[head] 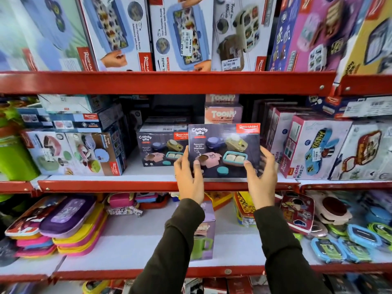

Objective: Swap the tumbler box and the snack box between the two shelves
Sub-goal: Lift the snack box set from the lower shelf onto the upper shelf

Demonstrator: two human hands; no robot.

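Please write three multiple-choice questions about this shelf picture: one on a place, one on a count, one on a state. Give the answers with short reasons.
1. Where is the held Crunchy Bite snack box?
A. top shelf
B. middle shelf front edge
C. floor

2. How many Crunchy Bite boxes are visible?
A. one
B. two
C. four

3. How is the held box gripped?
A. both hands at its sides
B. one hand
C. untouched

Answers: 1 B, it is at the red middle shelf edge. 2 B, a second box stands behind it to the left. 3 A, left hand and right hand flank it.

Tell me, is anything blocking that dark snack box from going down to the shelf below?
Nothing visible does. Both hands, left hand and right hand, hold the snack box at the middle shelf's edge; the white lower shelf has bare space beside the tumbler box.
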